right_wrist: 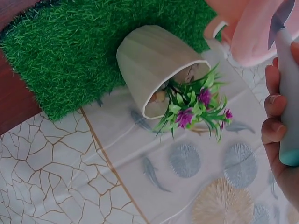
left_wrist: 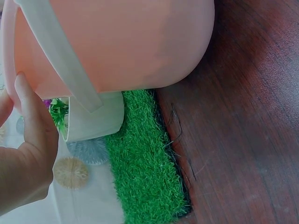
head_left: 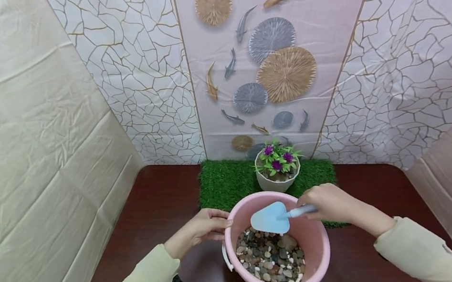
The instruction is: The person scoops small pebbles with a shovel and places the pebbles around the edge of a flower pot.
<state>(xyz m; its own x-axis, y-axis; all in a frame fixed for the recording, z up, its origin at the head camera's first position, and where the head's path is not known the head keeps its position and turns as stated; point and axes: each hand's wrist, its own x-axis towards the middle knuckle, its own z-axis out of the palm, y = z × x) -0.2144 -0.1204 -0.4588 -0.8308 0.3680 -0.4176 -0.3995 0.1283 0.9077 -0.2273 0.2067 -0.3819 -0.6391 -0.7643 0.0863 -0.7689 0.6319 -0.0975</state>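
In the head view a pink bucket (head_left: 323, 247) stands on the table, its lower part filled with mixed pebbles (head_left: 268, 255) in grey, brown and white. My left hand (head_left: 203, 226) pinches the bucket's rim at the left, thumb and finger on either side of the wall in the left wrist view. With curled fingers my right hand (head_left: 325, 201) grips the handle of a light-blue trowel (head_left: 270, 219). The blade hangs over the bucket's opening, above the pebbles, and carries no stones that I can see. In the right wrist view the trowel handle (right_wrist: 289, 102) is grey with a teal end.
Behind the bucket a white pot (head_left: 277, 184) with purple flowers stands on a green turf mat (head_left: 227, 184). The dark red-brown table (head_left: 164, 193) meets cloth-covered walls at the back and sides. A white bail handle (left_wrist: 58, 51) hangs along the bucket's outside.
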